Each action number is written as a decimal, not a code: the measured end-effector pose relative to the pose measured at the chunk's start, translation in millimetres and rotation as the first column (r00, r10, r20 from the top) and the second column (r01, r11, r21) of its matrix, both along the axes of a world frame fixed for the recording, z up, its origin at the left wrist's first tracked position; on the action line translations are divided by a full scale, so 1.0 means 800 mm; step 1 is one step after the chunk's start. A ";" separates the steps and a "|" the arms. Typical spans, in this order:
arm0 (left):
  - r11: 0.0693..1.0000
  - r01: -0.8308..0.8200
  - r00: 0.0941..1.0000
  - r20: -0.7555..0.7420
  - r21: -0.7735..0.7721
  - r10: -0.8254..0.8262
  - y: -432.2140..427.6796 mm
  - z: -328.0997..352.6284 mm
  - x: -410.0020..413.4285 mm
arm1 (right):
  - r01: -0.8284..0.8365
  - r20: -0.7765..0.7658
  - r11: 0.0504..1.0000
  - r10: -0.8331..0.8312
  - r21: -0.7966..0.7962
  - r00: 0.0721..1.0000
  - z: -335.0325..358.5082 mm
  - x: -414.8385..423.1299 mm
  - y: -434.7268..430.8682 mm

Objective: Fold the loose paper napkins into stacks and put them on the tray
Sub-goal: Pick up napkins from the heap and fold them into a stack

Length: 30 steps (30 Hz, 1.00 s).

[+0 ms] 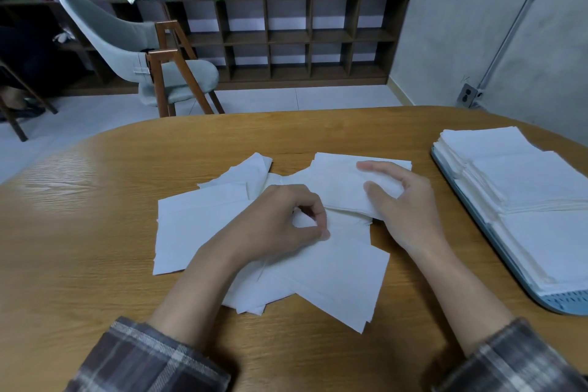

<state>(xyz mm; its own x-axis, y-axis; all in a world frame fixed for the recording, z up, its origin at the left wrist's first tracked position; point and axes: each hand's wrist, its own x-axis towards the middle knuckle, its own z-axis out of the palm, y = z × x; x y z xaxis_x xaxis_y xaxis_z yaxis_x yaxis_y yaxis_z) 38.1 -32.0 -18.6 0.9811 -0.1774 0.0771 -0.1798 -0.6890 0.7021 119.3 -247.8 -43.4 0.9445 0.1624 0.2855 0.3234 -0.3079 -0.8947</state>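
Observation:
Several loose white paper napkins (203, 226) lie spread and overlapping on the wooden table (95, 188) in front of me. My left hand (280, 223) rests on the pile with its fingers curled, thumb and forefinger pinching a napkin. My right hand (401, 200) grips the right edge of a small folded stack of napkins (343, 181) at the far side of the pile, thumb on top. At the right edge stands a light blue tray (477, 223) bearing stacks of folded napkins (521, 188).
A grey chair (149, 51) with wooden legs stands beyond the table's far edge. Behind it runs a low dark shelf unit (286, 38) with potted plants on top. A wall with a conduit and socket (467, 95) is at the right.

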 end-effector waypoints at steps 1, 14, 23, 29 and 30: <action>0.999 0.012 1.000 0.027 -0.035 -0.011 -0.001 0.002 -0.001 | -0.006 -0.006 1.000 0.006 0.009 1.000 0.001 -0.001 -0.001; 0.867 -0.198 0.936 0.173 -0.458 0.305 0.007 0.011 0.003 | -0.229 -0.300 0.856 0.395 0.464 0.868 0.025 -0.015 0.003; 0.856 -0.228 0.907 0.218 -0.463 0.360 0.004 0.002 0.008 | -0.318 -0.221 0.904 0.384 0.285 0.896 0.032 -0.029 0.006; 0.849 -0.260 0.904 0.193 -0.460 0.382 0.000 -0.002 0.010 | -0.321 -0.142 0.905 0.369 0.278 0.918 0.031 -0.031 0.009; 0.852 -0.265 0.903 0.193 -0.452 0.384 0.000 -0.002 0.010 | -0.317 -0.136 0.907 0.364 0.276 0.921 0.031 -0.030 0.010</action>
<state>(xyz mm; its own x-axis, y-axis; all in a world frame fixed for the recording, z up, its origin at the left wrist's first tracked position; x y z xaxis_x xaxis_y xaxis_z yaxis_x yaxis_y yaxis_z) 46.0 -32.2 -20.6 0.9071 0.2527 0.3366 -0.2167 -0.4050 0.8882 95.1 -240.1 -18.8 0.8827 0.4308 0.1877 0.1951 0.0275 -0.9804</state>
